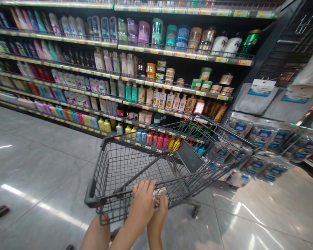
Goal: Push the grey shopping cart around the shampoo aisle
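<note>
In the head view, the shopping cart (190, 157) stands before the shelves (182, 54), long axis running left-right, front pointing left. The left hand's (143, 199) fingers curl over its near rim (118, 195); the right hand's (160, 204) fingers pinch a crumpled whitish wad (159, 191).

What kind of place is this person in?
Most likely the toiletries aisle of a supermarket. Long shelves with price-tagged edges hold rows of colourful plastic bottles, blue-labelled clear packets hang at the right, and a dark grey wire shopping cart stands in front.

Bright light, white glare on floor (54, 159) — soft blur, stretched edges
</note>
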{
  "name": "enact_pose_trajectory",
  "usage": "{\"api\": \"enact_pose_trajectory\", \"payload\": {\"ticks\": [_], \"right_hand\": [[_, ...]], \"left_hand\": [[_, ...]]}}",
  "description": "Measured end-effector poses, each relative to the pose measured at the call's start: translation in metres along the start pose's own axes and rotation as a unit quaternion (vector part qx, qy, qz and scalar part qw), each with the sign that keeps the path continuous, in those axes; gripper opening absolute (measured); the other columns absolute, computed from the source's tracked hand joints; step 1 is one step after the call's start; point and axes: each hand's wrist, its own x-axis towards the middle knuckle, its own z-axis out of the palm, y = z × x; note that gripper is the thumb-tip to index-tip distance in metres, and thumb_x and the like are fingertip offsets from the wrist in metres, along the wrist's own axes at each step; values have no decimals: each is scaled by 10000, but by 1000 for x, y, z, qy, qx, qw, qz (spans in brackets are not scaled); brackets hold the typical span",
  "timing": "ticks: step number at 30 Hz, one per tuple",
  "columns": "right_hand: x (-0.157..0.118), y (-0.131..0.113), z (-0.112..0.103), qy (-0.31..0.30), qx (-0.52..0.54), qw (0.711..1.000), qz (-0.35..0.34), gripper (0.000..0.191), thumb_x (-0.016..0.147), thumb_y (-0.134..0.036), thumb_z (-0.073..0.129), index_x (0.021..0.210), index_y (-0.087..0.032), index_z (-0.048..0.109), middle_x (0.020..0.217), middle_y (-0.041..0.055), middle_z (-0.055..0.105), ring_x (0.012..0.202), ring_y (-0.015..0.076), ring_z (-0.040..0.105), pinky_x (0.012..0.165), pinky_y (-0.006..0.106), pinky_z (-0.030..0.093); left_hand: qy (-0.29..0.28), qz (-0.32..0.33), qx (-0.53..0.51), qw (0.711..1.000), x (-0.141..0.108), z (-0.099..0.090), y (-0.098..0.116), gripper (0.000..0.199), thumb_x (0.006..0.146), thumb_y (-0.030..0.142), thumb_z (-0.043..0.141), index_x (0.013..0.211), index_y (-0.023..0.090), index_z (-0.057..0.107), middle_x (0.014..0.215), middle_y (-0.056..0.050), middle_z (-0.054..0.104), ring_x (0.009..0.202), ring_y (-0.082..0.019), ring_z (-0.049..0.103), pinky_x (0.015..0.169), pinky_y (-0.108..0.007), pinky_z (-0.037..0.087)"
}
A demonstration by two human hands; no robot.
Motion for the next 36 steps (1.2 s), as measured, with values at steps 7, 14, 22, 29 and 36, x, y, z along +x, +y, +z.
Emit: {"api": "enact_pose_trajectory", "payload": {"ticks": [7,14,22,29,36], "right_hand": [[-1,1,-5,12,-43,998,34,184,736,-253,607,901,-172,595,868,69,627,801,204,619,718,305,500],[-2,5,-5,59,-43,997,-16,230,763,-293,586,930,-151,654,964,130,629,926,253,626,795,368,500],[37,-14,-28,95,-63,989,94,228,686,-347,652,801,-150,665,649,44,683,585,184,616,557,262,477],[61,-33,-42,104,-48,988,103,355,698,-429,656,888,-131,684,780,91,723,694,214,660,641,284,507],[55,-8,-40,98,-25,993,62,449,790,-503,570,997,-116,667,962,145,678,870,237,653,749,315,509]], "left_hand": [[70,47,128,988,-18,-24,-37,310,823,110,457,1096,178,586,1033,-76,651,1000,-239,534,942,-434,306],[93,11,113,989,-34,-24,-77,248,870,193,442,1069,199,589,887,-44,649,877,-210,564,859,-385,362],[110,16,108,988,-34,-18,-71,254,849,154,436,1055,192,580,853,-35,633,842,-207,559,809,-364,366],[109,25,121,986,-32,-17,-63,247,826,124,463,1048,181,555,853,-29,614,836,-203,542,807,-357,354],[125,40,117,984,-31,-17,-52,249,824,117,470,1057,164,544,865,-34,611,843,-205,536,793,-347,352]]}}
